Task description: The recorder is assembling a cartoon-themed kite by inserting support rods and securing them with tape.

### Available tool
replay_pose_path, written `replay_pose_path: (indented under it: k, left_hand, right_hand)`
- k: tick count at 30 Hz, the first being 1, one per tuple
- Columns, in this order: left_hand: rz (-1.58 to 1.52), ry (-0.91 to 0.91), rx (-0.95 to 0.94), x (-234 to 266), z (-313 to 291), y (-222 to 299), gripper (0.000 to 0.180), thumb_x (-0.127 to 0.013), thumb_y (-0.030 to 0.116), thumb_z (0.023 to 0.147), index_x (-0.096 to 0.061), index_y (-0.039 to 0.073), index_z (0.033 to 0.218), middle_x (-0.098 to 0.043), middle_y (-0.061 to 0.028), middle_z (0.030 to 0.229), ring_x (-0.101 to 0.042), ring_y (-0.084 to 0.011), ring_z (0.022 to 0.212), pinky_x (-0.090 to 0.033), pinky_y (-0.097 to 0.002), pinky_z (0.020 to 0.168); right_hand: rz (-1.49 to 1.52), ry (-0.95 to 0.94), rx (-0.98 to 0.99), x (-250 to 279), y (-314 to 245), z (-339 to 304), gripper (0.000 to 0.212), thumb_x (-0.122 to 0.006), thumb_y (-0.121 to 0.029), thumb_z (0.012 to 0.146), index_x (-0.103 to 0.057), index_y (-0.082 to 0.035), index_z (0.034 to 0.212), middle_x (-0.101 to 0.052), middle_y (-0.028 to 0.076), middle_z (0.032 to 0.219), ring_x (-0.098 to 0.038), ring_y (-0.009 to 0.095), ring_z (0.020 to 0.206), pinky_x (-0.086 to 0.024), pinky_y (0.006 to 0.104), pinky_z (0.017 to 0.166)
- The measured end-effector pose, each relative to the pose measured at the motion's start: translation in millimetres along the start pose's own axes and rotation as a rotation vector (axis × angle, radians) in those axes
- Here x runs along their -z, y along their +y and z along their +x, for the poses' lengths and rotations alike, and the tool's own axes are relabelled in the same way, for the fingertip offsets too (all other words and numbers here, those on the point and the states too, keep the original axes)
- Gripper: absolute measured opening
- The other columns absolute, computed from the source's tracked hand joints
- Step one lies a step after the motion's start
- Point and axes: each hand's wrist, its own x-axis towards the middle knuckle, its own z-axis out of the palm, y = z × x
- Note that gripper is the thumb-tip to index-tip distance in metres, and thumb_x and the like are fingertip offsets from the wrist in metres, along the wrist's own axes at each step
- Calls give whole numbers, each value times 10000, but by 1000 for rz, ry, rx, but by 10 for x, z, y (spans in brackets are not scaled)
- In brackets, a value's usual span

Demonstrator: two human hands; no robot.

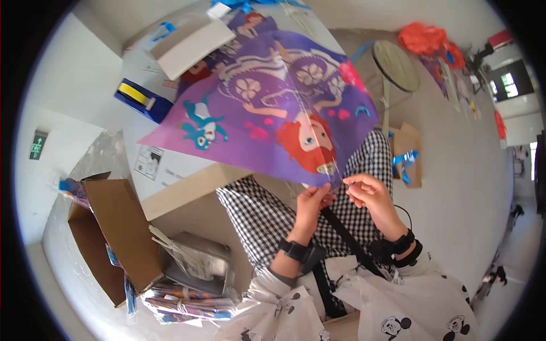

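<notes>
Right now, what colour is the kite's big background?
Purple kite, with cartoon pictures; the head view shows it best.

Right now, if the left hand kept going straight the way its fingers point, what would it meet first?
Probably the purple kite: the left hand points up at its lower edge, seemingly already touching it, though depth is unclear.

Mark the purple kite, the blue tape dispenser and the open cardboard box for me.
purple kite (267, 108): head view, middle of its printed sail.
blue tape dispenser (143, 101): head view, its blue body beside the yellow roll.
open cardboard box (116, 227): head view, its raised brown flap.
</notes>
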Motion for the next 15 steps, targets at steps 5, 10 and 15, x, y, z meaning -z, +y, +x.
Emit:
replay_pose_path:
  k: [5,10,15]
  left_hand:
    - [-54,-14,17,-86,-5,-13,183,-643,208,932,-659,28,957,-677,-34,875,-671,-127,797,-509,-228,693]
    - [-52,-4,-8,-44,-8,-73,154,-608,193,952,-642,44,933,-688,-47,887,-666,-132,818,-520,-261,712]
    - [-42,7,-15,-16,-2,-121,152,-601,180,956,-641,34,941,-691,-61,887,-665,-137,819,-519,-264,713]
  right_hand:
    - [162,130,-137,12,229,-124,228,-593,-155,945,-647,-48,1139,-660,19,900,-591,72,746,-426,193,591]
    - [171,152,-99,-29,395,-72,228,-605,-136,934,-670,-35,1127,-671,47,915,-595,65,708,-390,172,491]
    - [195,195,-158,-70,311,-18,238,-638,-166,921,-679,-23,1107,-667,57,877,-572,59,631,-346,162,439]
